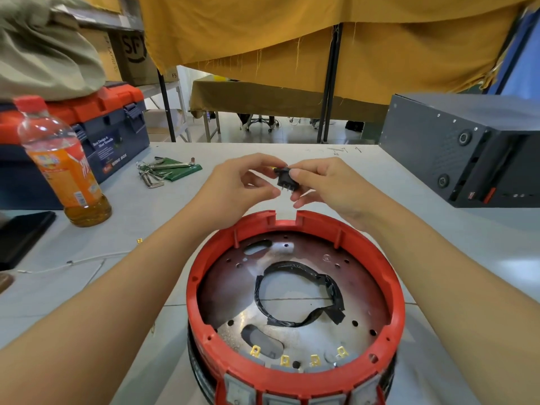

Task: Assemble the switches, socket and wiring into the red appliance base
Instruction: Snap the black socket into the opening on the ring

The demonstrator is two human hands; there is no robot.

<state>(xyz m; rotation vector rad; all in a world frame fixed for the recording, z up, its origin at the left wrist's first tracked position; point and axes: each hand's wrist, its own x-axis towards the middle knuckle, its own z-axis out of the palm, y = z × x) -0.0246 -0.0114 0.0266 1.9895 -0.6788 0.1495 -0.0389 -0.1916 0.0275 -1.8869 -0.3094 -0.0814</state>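
Head view shows us both hands, left hand (233, 185) and right hand (324, 182), pinching the black socket (285, 179) pins-down, just beyond the red base (391, 276) notch (286, 215), probably for insertion.

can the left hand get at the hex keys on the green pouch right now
Probably not at once: the left hand and right hand both pinch the black socket. The table between it and the hex keys looks free, so it could after letting go.

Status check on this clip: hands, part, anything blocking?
Both hands, left hand and right hand, pinch the black socket, pins down. Held above the notch in the red base rim. Nothing blocks the notch.
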